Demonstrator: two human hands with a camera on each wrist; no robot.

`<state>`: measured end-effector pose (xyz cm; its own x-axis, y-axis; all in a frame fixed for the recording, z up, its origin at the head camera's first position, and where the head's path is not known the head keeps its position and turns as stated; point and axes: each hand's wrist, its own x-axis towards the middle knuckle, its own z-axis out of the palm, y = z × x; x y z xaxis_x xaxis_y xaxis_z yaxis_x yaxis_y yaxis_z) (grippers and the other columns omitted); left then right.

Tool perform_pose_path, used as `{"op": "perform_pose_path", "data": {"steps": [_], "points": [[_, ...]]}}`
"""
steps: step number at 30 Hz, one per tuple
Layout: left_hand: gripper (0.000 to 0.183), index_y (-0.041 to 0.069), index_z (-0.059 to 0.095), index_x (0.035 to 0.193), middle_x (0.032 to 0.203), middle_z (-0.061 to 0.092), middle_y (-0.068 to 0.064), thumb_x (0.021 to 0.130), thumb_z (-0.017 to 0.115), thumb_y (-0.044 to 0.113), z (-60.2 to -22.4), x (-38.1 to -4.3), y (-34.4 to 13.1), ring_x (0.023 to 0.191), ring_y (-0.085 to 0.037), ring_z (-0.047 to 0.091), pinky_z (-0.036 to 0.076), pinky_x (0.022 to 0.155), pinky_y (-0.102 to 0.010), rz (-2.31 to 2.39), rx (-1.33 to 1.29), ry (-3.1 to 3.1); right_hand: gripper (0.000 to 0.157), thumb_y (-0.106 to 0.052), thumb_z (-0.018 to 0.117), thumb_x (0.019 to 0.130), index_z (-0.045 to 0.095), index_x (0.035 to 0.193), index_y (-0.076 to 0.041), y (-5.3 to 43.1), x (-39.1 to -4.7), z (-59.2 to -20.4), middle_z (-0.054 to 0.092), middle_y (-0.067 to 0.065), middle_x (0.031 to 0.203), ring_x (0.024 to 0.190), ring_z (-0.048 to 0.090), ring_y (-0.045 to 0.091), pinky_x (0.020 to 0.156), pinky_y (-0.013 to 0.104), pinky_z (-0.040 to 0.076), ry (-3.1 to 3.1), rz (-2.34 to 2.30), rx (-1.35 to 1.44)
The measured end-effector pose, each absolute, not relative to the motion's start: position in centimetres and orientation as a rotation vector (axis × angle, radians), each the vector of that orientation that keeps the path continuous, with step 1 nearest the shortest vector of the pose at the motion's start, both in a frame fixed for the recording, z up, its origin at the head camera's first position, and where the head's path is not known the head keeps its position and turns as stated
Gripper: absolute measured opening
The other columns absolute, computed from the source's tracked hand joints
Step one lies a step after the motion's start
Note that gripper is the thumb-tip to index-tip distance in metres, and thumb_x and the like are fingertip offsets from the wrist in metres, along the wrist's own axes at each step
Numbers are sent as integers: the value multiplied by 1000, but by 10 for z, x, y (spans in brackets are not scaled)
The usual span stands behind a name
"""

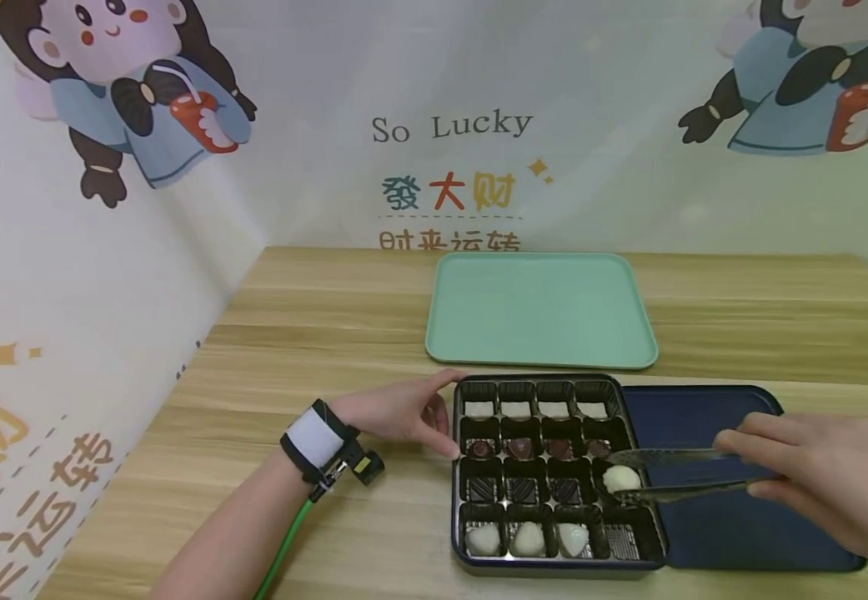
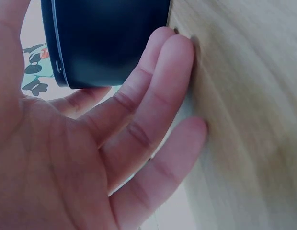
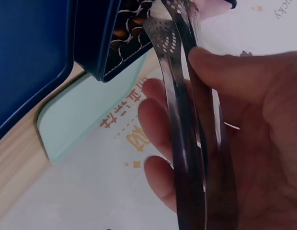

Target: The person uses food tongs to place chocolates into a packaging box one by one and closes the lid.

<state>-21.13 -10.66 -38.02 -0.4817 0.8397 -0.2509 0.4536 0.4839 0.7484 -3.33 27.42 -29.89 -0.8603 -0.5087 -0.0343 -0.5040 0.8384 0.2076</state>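
Note:
A dark box (image 1: 554, 568) of chocolates in rows of compartments stands on the table. My right hand (image 1: 827, 471) grips metal tongs (image 1: 692, 490) from the right. The perforated tips of the tongs (image 3: 179, 124) lie either side of a round white chocolate (image 1: 621, 478) at the right end of the third row. My left hand (image 1: 403, 408) rests at the box's left side, thumb by the side wall and a finger at the back corner. In the left wrist view its other fingers (image 2: 158, 96) extend loosely beside the box wall, close over the table.
A navy lid (image 1: 741, 533) lies right of the box, under the right hand. Behind the box is a mint green tray (image 1: 539, 308). A printed cloth (image 1: 313, 167) hangs at the back and left of the wooden table (image 1: 313, 333). A green cable (image 1: 283, 533) runs from the left wrist.

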Motion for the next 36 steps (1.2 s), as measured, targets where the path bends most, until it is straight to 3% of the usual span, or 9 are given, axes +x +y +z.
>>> {"op": "perform_pose_path", "data": {"steps": [5,10,13,15,18,21,31,36], "points": [[96,20,11,145,86,61,0,74,72,39,-379,-212,-108,80,-14,57,45,70,-29,810,1060,2125,43,-41,69,71,61,110,-24,277,-27,-307,47,-14,87,59,36,-2,45,24,29,-3001,-358,917],[98,20,9,145,87,61,0,73,71,40,-381,-212,-109,80,-13,57,46,71,-29,806,1061,2117,44,-46,65,74,61,112,-24,268,-27,-312,58,-2,105,83,58,18,58,28,44,-3020,-553,984],[97,21,8,146,87,61,1,73,71,40,-382,-212,-109,80,-13,57,46,71,-29,801,1060,2121,41,-43,66,74,62,109,-22,258,-29,-310,59,-1,106,85,58,20,60,30,46,-2987,-604,1094],[97,22,9,146,87,61,1,74,71,40,-382,-212,-109,80,-13,57,46,71,-29,802,1055,2122,34,-36,70,73,62,102,-21,249,-30,-307,57,-7,95,72,53,14,53,26,42,-2946,-627,1154],[96,22,9,145,87,60,0,74,71,38,-381,-212,-109,80,-14,57,46,70,-29,811,1049,2116,23,-27,74,70,59,87,-22,231,-30,-301,41,-10,75,57,34,9,45,24,27,-2860,-707,1222],[95,21,9,145,87,60,-1,75,71,36,-380,-212,-109,80,-14,57,46,70,-30,819,1050,2109,17,-23,72,72,55,75,-21,213,-32,-300,26,-7,65,51,21,11,44,26,19,-2781,-820,1246],[95,19,9,145,85,60,-1,75,71,36,-380,-213,-108,80,-15,57,45,69,-29,825,1070,2102,22,-26,71,72,55,60,-19,176,-42,-308,35,-3,59,47,34,14,42,25,30,-2744,-1088,1239],[96,18,9,145,86,60,-1,75,71,37,-379,-214,-108,80,-16,57,45,70,-29,823,1057,2099,24,-20,74,67,52,58,-23,181,-46,-300,40,-6,61,48,32,11,42,25,25,-2854,-923,1235]]}}
